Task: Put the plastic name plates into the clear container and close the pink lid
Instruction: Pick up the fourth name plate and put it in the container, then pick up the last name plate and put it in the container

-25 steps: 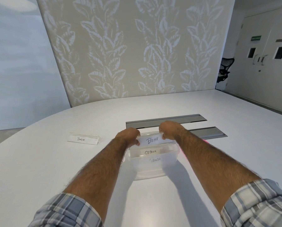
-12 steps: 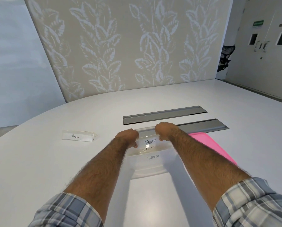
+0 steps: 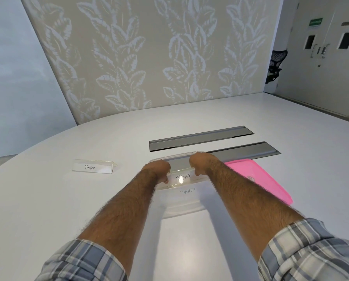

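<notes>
Left hand (image 3: 157, 169) and right hand (image 3: 200, 163) each grasp an end of the Bear plate (image 3: 182, 177), keeping it level inside the clear container (image 3: 181, 209); the Penguin plate (image 3: 92, 166) waits on the counter (image 3: 48, 199).

Fingertips of both hands curled out of sight around the ends of the name plate (image 3: 181, 177) marked "Bear". Glare blotting part of its lettering. Lower plate's (image 3: 188, 191) writing smeared, unreadable through the clear container (image 3: 181, 209). Pink lid's (image 3: 258, 179) near-left part covered by the right forearm. Plaid sleeves (image 3: 311, 254) cut off by the bottom edge.
</notes>
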{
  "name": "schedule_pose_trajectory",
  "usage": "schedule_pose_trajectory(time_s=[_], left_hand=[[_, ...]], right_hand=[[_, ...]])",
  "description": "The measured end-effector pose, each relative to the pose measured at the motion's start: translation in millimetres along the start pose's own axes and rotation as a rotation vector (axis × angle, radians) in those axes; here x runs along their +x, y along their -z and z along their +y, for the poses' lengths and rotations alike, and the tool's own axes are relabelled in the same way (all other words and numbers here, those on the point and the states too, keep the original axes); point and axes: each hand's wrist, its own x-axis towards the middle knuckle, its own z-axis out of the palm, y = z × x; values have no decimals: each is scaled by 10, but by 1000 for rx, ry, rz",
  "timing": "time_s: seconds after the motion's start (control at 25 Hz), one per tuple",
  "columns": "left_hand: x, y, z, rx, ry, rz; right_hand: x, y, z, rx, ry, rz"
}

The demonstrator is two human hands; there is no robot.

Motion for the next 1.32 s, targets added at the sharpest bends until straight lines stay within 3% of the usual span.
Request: schedule_pose_trajectory(time_s=[0.32, 0.6, 0.8, 1.0, 1.32], left_hand=[[-28, -6, -6, -49, -15, 36], [-370, 187, -265, -158, -43, 243], [-768, 300, -771, -145, -3, 369], [-1141, 280, -1365, -123, 100, 366], [-1531, 126, -2222, -168, 190, 367]], right_hand=[[-73, 4, -52, 56, -34, 28], [-204, 311, -230, 86, -12, 153], [-234, 580, -548, 145, 22, 192], [-212, 779, -1027, 153, 113, 291], [-89, 898, -1682, 153, 142, 309]])
